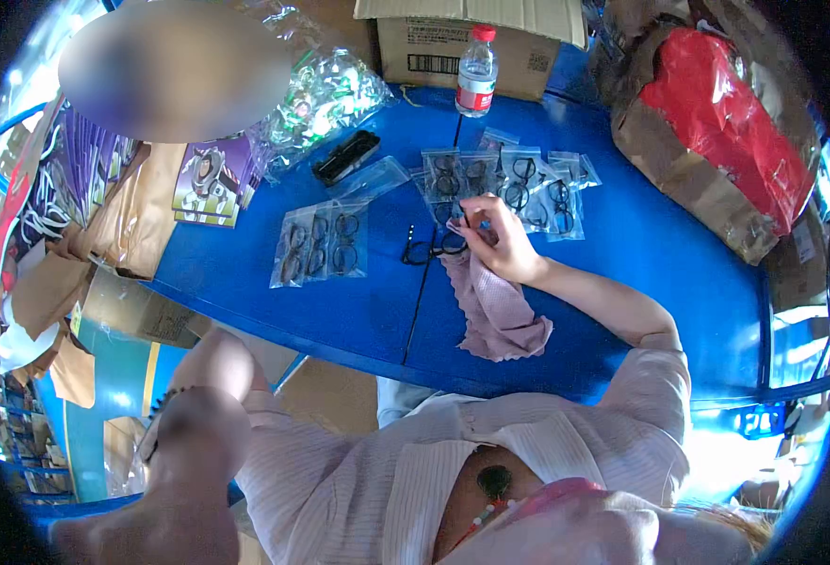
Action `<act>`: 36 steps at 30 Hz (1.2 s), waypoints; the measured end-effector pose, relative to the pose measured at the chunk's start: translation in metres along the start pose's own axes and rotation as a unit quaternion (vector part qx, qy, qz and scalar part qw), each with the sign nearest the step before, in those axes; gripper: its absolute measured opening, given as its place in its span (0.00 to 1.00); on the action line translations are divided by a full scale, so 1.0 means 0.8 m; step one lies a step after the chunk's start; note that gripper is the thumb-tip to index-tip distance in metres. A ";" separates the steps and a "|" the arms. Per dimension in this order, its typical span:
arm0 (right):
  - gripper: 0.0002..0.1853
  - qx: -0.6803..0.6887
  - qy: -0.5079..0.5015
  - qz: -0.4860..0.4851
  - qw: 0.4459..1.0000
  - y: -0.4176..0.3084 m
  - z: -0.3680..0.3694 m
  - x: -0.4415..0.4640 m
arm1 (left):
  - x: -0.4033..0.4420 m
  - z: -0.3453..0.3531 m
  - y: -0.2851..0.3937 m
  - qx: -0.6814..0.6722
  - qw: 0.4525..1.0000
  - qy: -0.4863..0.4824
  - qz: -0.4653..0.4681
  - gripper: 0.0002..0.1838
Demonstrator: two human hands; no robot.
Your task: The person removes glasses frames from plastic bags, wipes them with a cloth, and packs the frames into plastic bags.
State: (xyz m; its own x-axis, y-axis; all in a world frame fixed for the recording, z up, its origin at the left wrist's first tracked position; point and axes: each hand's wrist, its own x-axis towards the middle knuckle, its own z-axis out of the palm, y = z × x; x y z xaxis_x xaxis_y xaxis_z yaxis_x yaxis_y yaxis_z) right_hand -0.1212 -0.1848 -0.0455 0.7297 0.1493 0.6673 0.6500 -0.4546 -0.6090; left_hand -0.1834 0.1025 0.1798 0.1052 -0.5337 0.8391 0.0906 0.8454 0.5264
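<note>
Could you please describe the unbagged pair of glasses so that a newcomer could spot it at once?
On the blue table, find the pink cloth below the right hand. Just above the cloth, at that hand's fingers, are dark-framed glasses. The neighbouring pairs are in clear plastic bags; these are not.

The blue table [665,250] seems open (glare clouds it) between the right forearm [603,301] and the brown package [655,141]

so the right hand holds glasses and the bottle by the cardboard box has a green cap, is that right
Not quite: the head view shows a red cap, not green. The rest holds: the bottle is by the cardboard box, and the right hand holds glasses.
</note>
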 end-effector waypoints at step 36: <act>0.21 0.012 -0.009 0.035 0.999 -0.003 0.002 -0.001 | 0.023 -0.038 0.059 0.242 0.947 -0.136 0.163 0.07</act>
State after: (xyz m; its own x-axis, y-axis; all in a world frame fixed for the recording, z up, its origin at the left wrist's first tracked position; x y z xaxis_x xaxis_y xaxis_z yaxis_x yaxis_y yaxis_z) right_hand -0.1232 -0.1823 -0.0450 0.7770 0.1341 0.6151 0.6023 -0.4430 -0.6641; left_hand -0.1468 0.1321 0.2163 -0.2146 -0.2731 0.9377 -0.3743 0.9098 0.1793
